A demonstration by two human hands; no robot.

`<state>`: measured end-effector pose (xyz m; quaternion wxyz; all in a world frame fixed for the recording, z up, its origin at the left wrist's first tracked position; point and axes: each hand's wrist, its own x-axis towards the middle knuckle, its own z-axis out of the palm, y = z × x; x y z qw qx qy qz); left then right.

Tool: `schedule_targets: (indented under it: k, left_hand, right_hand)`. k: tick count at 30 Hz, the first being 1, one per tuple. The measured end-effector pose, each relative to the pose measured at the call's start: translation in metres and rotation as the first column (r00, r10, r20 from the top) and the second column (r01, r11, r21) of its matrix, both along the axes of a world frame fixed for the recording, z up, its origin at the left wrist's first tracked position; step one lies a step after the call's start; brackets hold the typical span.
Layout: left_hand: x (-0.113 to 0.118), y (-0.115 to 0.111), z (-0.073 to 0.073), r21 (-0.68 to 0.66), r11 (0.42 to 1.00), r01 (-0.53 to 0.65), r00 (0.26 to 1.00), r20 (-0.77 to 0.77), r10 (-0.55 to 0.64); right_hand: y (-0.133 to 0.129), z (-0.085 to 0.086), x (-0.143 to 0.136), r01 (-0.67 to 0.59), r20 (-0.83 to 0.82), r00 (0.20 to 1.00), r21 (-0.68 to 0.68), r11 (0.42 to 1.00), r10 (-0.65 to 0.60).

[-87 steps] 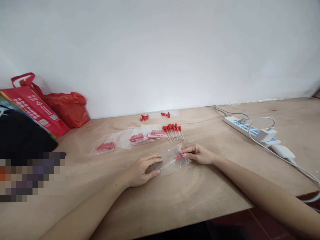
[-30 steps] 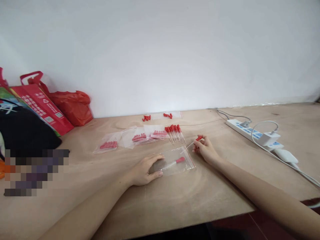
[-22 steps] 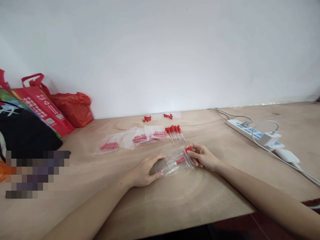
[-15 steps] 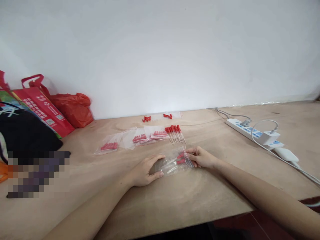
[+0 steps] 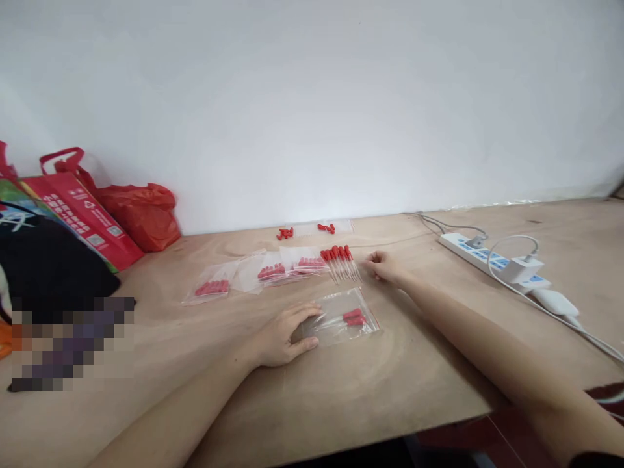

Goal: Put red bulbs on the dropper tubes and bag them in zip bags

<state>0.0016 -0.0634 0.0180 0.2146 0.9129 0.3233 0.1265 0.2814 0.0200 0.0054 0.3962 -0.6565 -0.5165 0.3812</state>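
Note:
A clear zip bag (image 5: 336, 333) lies flat on the table with two red-bulbed droppers (image 5: 355, 317) inside, their thin stems pointing left. My left hand (image 5: 287, 335) rests at the bag's left end, thumb and fingers spread apart on the plastic. To the right of a row of several loose droppers (image 5: 340, 255) is my right hand (image 5: 385, 268). Its fingers are loosely curled with a gap at the thumb, and I see nothing in them. The loose droppers lie side by side, red bulbs toward the wall.
Filled clear bags with red bulbs (image 5: 212, 288) lie left of the loose droppers. Farther back are small red rubber bulbs (image 5: 285, 233) and another clear bag (image 5: 305, 229). A power strip (image 5: 472, 250) with plugs and cables is at right; red bags (image 5: 141, 214) and a black bag (image 5: 53, 260) stand at left.
My right hand has let go of the bag's open end and moved up beside the loose droppers. The two droppers now lie inside the bag. My left hand has stayed in place.

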Motion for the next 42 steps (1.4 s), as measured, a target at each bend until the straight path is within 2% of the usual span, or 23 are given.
schedule_targets:
  k: [4,8,14,20,28,34,37,42]
  left_hand:
    - [0.000,0.000,0.001,-0.001,1.000,0.007,1.000,-0.014,-0.007]
    - [0.000,0.000,0.001,-0.003,1.000,0.013,1.000,-0.015,-0.013]
    - [0.000,0.000,0.001,-0.008,1.000,0.012,1.000,0.005,-0.012]
    - [0.002,-0.001,0.003,-0.010,1.000,0.007,1.000,0.010,-0.007]
    - [0.002,0.000,0.001,-0.001,1.000,0.014,1.000,-0.001,-0.014]
    - [0.001,0.000,0.001,0.001,1.000,0.006,1.000,0.002,-0.006]
    - [0.001,0.000,0.001,0.000,1.000,0.006,1.000,0.003,-0.006]
    - [-0.001,0.000,0.001,-0.015,1.000,-0.005,1.000,-0.002,0.005]
  right_hand:
    - [0.029,-0.003,-0.017,0.061,0.060,0.997,-0.057,0.997,-0.058]
    - [0.043,-0.002,-0.026,0.057,0.081,0.996,-0.122,0.991,-0.047]
    - [0.047,-0.002,-0.021,0.016,0.013,1.000,-0.171,0.985,-0.014]
    - [0.044,-0.012,-0.007,-0.008,-0.155,0.988,-0.127,0.992,-0.012]
    - [0.034,-0.016,0.000,-0.020,-0.310,0.951,-0.033,0.999,0.009]
    - [0.027,-0.016,0.001,0.088,-0.396,0.916,0.049,0.995,-0.061]
    - [0.009,-0.019,0.006,0.154,-0.440,0.892,0.084,0.985,-0.102]
    - [-0.039,-0.024,0.007,0.197,-0.522,0.850,0.185,0.963,-0.074]
